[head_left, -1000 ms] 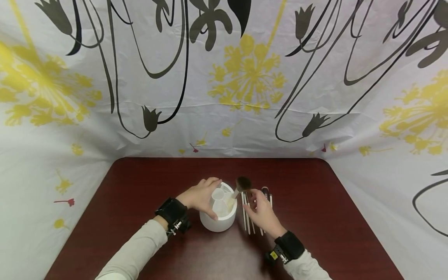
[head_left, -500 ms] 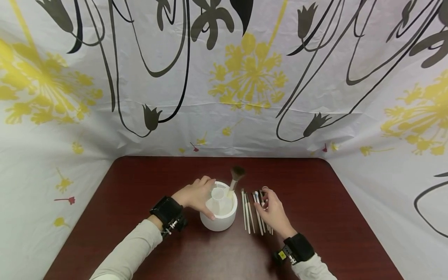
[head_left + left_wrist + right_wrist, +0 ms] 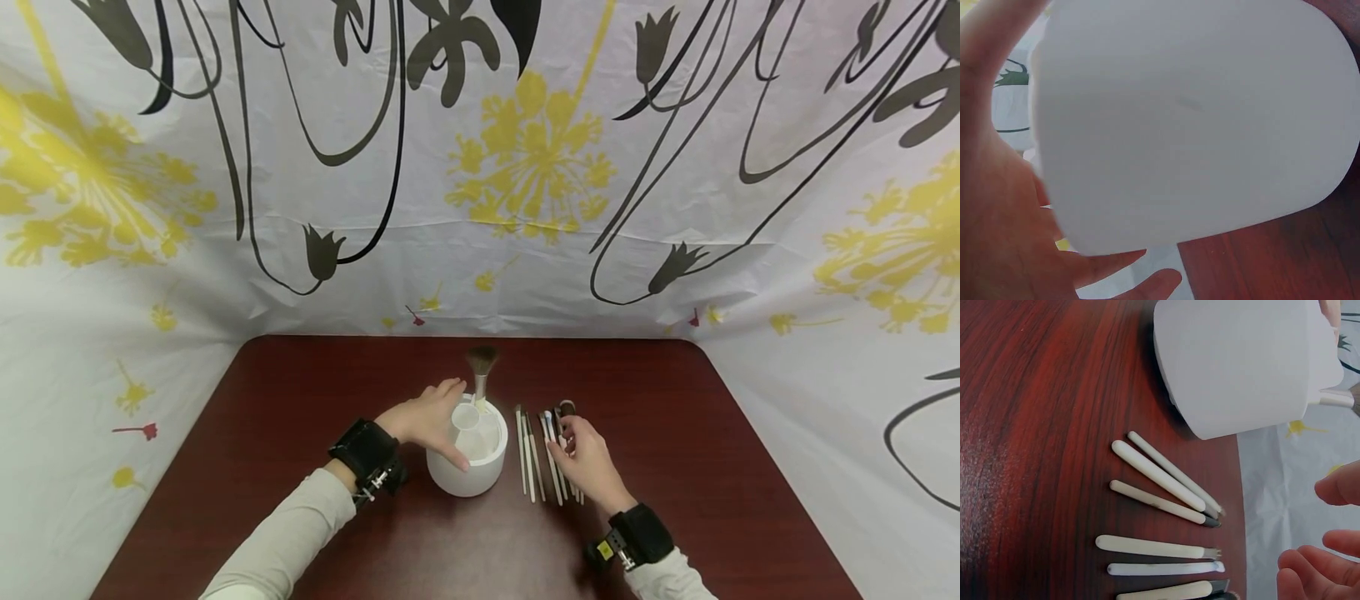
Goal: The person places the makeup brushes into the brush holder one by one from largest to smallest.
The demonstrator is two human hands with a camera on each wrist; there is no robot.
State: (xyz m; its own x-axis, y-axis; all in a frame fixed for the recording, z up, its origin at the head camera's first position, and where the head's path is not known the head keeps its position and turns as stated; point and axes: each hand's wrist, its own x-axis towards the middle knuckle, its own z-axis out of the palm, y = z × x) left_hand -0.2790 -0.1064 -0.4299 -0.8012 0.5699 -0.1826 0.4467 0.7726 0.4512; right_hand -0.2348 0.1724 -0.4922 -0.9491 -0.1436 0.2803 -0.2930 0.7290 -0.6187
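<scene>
Around the left side of the white holder (image 3: 467,477), the left hand (image 3: 429,421) grips with thumb and fingers. One large brush (image 3: 481,365) stands in the holder's far side. Right of the holder, the right hand (image 3: 591,465), thumb and fingers apart, hovers by slim brushes (image 3: 1159,475) lying on the worktop (image 3: 450,550).

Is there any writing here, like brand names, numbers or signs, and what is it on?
No readable text anywhere.
White pot: no lettering on the sides shown, just a faint grey mark.
Loose brush handles: no lettering visible.
Yellow patch on the right wrist device: too small to tell if it bears print.
Backdrop: printed flowers and stems, no words visible.
</scene>
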